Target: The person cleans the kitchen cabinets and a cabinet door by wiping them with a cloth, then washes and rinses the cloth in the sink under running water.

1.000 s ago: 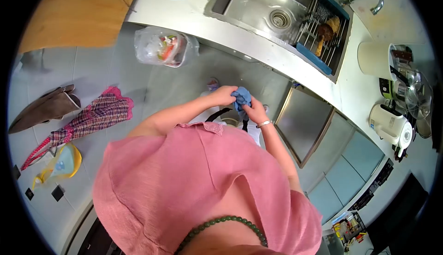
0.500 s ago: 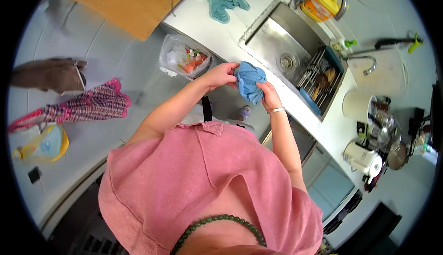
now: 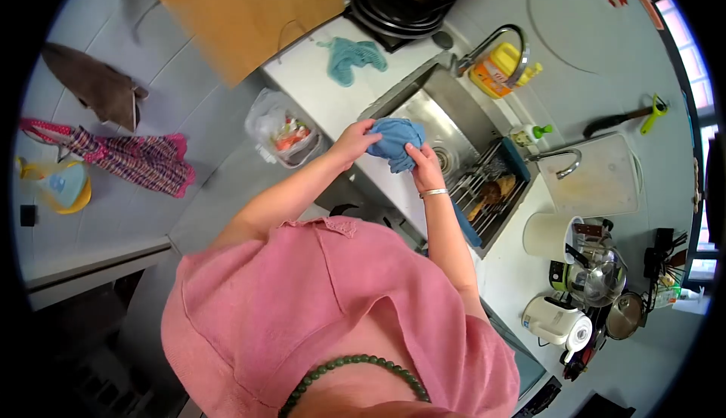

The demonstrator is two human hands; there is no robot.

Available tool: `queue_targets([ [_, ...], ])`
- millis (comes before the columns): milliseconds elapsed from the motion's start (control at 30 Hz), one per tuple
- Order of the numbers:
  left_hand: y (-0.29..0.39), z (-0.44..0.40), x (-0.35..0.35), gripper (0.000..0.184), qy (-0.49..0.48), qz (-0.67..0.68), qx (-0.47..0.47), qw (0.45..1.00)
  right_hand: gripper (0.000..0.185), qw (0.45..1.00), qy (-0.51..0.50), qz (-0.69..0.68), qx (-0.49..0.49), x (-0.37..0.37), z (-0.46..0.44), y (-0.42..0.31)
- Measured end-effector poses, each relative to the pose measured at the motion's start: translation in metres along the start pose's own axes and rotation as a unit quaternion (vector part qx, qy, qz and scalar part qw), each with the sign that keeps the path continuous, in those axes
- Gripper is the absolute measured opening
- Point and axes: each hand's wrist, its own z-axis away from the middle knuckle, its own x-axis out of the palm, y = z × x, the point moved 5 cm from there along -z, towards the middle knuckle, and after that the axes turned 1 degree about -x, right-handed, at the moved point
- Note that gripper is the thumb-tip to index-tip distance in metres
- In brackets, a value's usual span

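A crumpled blue cloth (image 3: 395, 142) is bunched between both hands, above the front edge of the steel sink (image 3: 423, 119). My left hand (image 3: 354, 144) grips its left side with the fingers closed on the fabric. On the right side, my right hand (image 3: 425, 168) pinches it, the thumb lying on top; a bracelet circles that wrist. Some fingertips are hidden behind the folds. A teal cloth (image 3: 352, 59) lies on the white counter beyond my left hand.
A lined trash bin (image 3: 287, 134) stands below the counter at left. The sink holds a drying rack (image 3: 491, 184) with items in it. A tap (image 3: 505, 40), yellow jug (image 3: 495, 70), white pot (image 3: 552, 236) and kettle (image 3: 556, 323) line the counter. A stove (image 3: 397, 13) is at the back.
My view has turned, showing more of the stove and back wall. Both hands, still gripping the blue cloth, now sit closer over the sink's edge. The cloth's folds have shifted.
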Motion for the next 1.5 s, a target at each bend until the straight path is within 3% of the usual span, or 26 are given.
queue_targets([
  [67,0.014,-0.018,0.016,0.028,-0.001,0.056,0.021,0.998,0.040,0.993,0.077,0.050,-0.078,-0.053,-0.010,-0.017],
  [100,0.024,-0.026,0.029,0.028,-0.004,0.055,0.025,0.998,0.046,0.984,0.146,0.082,-0.060,-0.076,-0.006,-0.029],
  [133,0.037,-0.034,0.041,0.029,0.001,0.035,0.051,0.998,0.046,0.984,0.147,0.083,-0.064,-0.092,-0.006,-0.036],
  [200,0.040,-0.054,0.070,0.029,0.005,0.015,0.081,0.997,0.047,0.861,0.401,0.311,-0.036,-0.145,0.004,-0.044],
  [267,0.027,-0.084,0.099,0.030,0.006,-0.098,0.098,0.990,0.045,0.915,0.328,0.233,-0.025,-0.171,-0.010,-0.025],
  [300,0.038,-0.080,0.120,0.033,-0.050,-0.183,0.132,0.973,0.044,0.957,0.250,0.142,0.025,-0.146,-0.005,-0.029],
  [333,0.013,-0.103,0.130,0.039,-0.053,-0.339,0.217,0.914,0.044,0.983,0.174,0.036,0.045,-0.134,-0.010,-0.022],
  [367,0.016,-0.098,0.147,0.045,-0.114,-0.404,0.174,0.891,0.043,0.987,0.138,-0.038,0.067,-0.118,-0.011,-0.020],
  [400,0.002,-0.100,0.162,0.047,-0.161,-0.462,0.197,0.849,0.037,0.986,0.086,-0.133,0.045,-0.125,-0.030,-0.004],
  [500,0.003,-0.102,0.171,0.045,-0.172,-0.440,0.273,0.838,0.025,0.978,0.154,-0.140,-0.034,-0.127,-0.039,-0.027],
  [567,0.013,-0.118,0.159,0.045,-0.300,-0.306,-0.036,0.903,0.024,0.967,0.197,-0.159,-0.025,-0.157,-0.059,-0.024],
  [600,0.018,-0.133,0.152,0.045,-0.307,-0.307,-0.036,0.900,0.023,0.954,0.239,-0.178,-0.013,-0.168,-0.065,-0.022],
  [667,0.037,-0.179,0.135,0.043,-0.207,-0.401,0.076,0.889,0.022,0.933,0.303,-0.193,-0.017,-0.172,-0.074,-0.041],
  [733,0.054,-0.225,0.126,0.047,-0.093,-0.493,0.254,0.827,0.022,0.917,0.332,-0.219,-0.012,-0.177,-0.082,-0.056],
  [867,0.074,-0.300,0.123,0.058,0.010,-0.571,0.380,0.728,0.026,0.912,0.343,-0.226,-0.005,-0.180,-0.098,-0.083],
  [933,0.077,-0.318,0.120,0.055,-0.081,-0.587,0.281,0.755,0.028,0.912,0.351,-0.213,-0.007,-0.179,-0.103,-0.092],
  [1133,0.058,-0.294,0.114,0.050,-0.079,-0.575,0.265,0.770,0.024,0.901,0.400,-0.164,0.047,-0.191,-0.107,-0.099],
  [1200,0.060,-0.274,0.114,0.048,-0.008,-0.527,0.383,0.759,0.021,0.906,0.387,-0.167,0.046,-0.203,-0.109,-0.091],
  [1233,0.053,-0.267,0.117,0.048,-0.005,-0.530,0.381,0.758,0.019,0.911,0.373,-0.172,0.039,-0.205,-0.112,-0.090],
  [1300,0.029,-0.256,0.129,0.052,-0.071,-0.461,0.305,0.830,0.017,0.926,0.334,-0.174,0.029,-0.202,-0.116,-0.088],
  [1367,-0.054,-0.278,0.146,0.062,-0.142,-0.331,0.075,0.930,0.016,0.945,0.293,-0.144,0.031,-0.206,-0.116,-0.083],
  [1400,-0.054,-0.258,0.156,0.069,-0.121,-0.228,-0.065,0.964,0.014,0.950,0.286,-0.116,0.043,-0.213,-0.119,-0.079],
  [1433,-0.053,-0.232,0.167,0.077,-0.097,-0.117,-0.201,0.968,0.015,0.949,0.296,-0.097,0.048,-0.209,-0.116,-0.082],
  [1467,-0.069,-0.232,0.176,0.083,-0.149,-0.032,-0.281,0.947,0.015,0.948,0.306,-0.078,0.050,-0.202,-0.113,-0.086],
  [1500,-0.078,-0.232,0.178,0.076,-0.130,0.015,-0.295,0.947,0.017,0.957,0.283,-0.059,0.025,-0.199,-0.111,-0.087],
])
